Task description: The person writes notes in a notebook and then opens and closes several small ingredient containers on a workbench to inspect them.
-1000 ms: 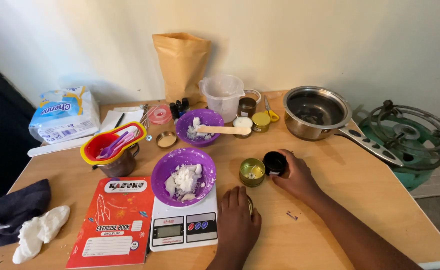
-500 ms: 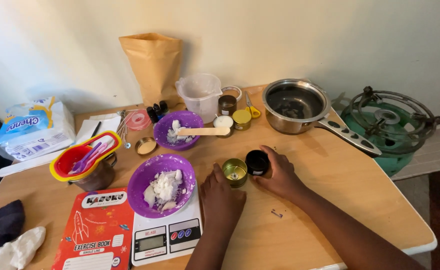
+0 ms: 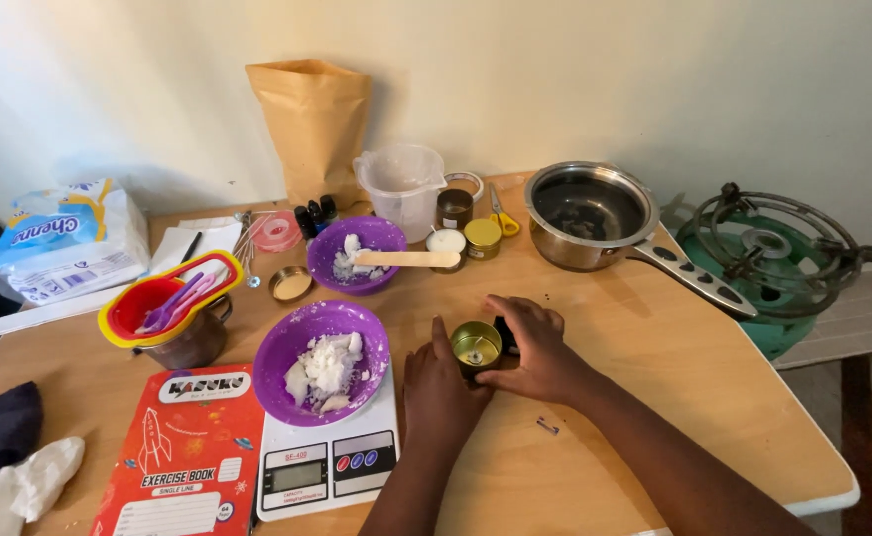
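While the left hand (image 3: 443, 389) cups one side of the small round gold metal tin (image 3: 477, 346) standing upright on the wooden table (image 3: 654, 397), the right hand (image 3: 533, 349) curls around the other, bracing it just right of the purple plastic bowl of white wax chunks (image 3: 327, 362).

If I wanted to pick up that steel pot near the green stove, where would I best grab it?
Probably by the long flat handle of the steel pot. It sticks out toward the table's front right, free of the green stove, so come from that side. The round body offers no grip, and small tins crowd its left.
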